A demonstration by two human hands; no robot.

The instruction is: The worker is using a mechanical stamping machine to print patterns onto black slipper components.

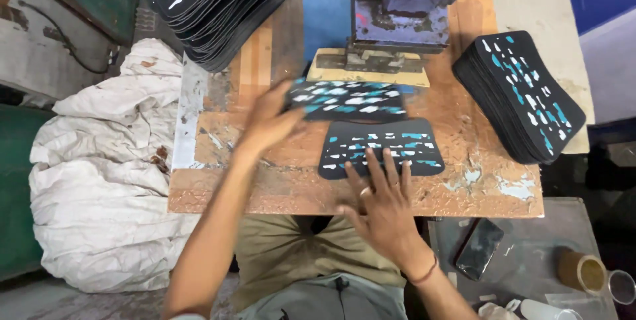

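The left hand [265,121] is gripping a black sheet [346,100] flecked with white and teal, fingers closed on its near-left end, and it is holding that piece just in front of the blue press [397,8]; the hand and sheet are blurred. The right hand [383,204] is lying open and flat, fingers spread, and its fingertips are pressing on the near edge of a second patterned sheet [381,148], which is resting on the worn wooden surface [218,187] a little nearer the person than the press and partly under the lifted piece. A pale pad [368,71] is sitting right at the foot of the press. To the right of the press, a stack of matching sheets [520,98] is lying on the surface; to the left of the press, a taller stack [212,2] is leaning at the far corner. Well left of the press, off the surface, white sacking [99,181] is bunching up. Nearer the person and to the right of the press, a dark phone [478,248] is lying on a lower grey ledge [530,267].
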